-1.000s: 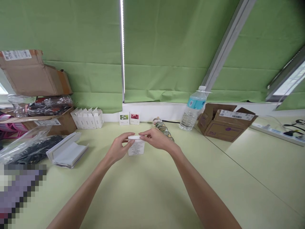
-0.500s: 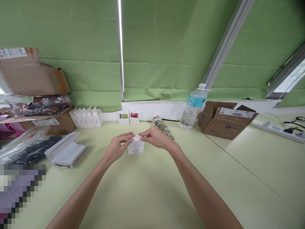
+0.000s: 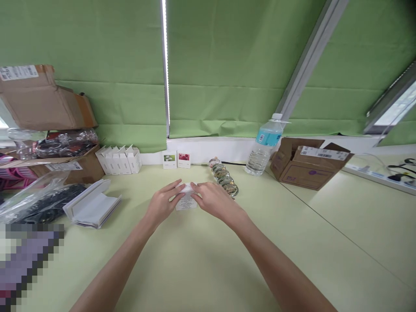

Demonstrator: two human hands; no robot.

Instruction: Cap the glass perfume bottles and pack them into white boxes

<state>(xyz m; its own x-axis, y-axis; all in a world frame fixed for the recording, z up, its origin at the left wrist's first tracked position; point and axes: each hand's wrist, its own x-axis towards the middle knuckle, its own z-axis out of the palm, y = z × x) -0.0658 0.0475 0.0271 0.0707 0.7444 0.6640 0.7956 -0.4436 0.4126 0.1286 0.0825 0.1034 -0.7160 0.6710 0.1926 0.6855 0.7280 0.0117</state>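
Observation:
A small white carton (image 3: pixel 186 203) with black printed text on its face stands on the pale green table (image 3: pixel 201 268), just in front of me. My left hand (image 3: pixel 160 203) grips its left side, and my right hand (image 3: pixel 212 201) grips its right side. Fingers of both hands lie over its top, hiding most of that end. My right hand is also close to a row of glass baubles (image 3: pixel 224 180) with gold caps.
Along the back stand several white cartons (image 3: pixel 118 161), two picture cards (image 3: pixel 176 159), a water bottle (image 3: pixel 264 147) and an open cardboard box (image 3: pixel 308 164). A folded white carton (image 3: pixel 92 206) and a plastic bag (image 3: pixel 39 203) lie to the left.
My fingers have moved from pinching the carton's top edge to lying further over its top. The carton stays in nearly the same place, and the view has shifted slightly.

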